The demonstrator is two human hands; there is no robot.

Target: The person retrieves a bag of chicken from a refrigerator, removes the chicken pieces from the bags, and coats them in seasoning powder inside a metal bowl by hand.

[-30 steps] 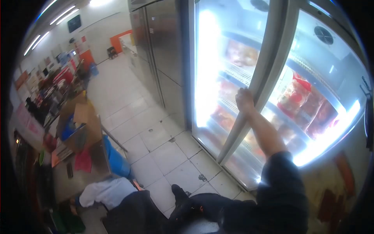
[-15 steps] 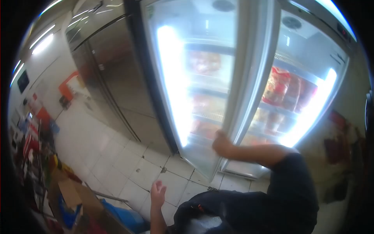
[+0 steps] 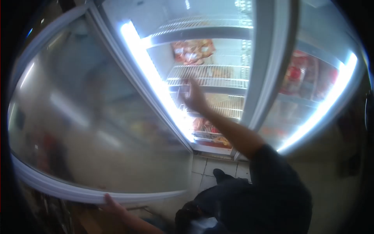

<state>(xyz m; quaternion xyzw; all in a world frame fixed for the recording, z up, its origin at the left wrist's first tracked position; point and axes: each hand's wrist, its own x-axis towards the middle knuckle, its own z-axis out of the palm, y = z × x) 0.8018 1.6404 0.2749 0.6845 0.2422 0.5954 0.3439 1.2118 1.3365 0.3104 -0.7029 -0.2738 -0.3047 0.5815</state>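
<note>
A glass door (image 3: 113, 128) of a lit display fridge stands swung out to the left. My left hand (image 3: 113, 206) is at the door's pale outer edge, gripping it, with some of its fingers hidden. In front of the open compartment my right hand (image 3: 194, 99) reaches toward the wire shelves, fingers apart and nothing visible in them. Just above it is a wire shelf (image 3: 210, 81). Higher up lies a clear bag of reddish food (image 3: 194, 50), perhaps meat, and lower shelves hold more reddish packs (image 3: 200, 124).
To the right, a second glass door (image 3: 307, 89) is shut, with red packs (image 3: 300, 74) behind it. Bright light strips (image 3: 146, 70) run along the compartments' sides. White floor tiles (image 3: 198, 165) show below, beside a dark shoe (image 3: 222, 174).
The left fridge door has swung from nearly shut to wide open on the left. My right hand has left its edge and entered the opening; my left hand has come to the door.
</note>
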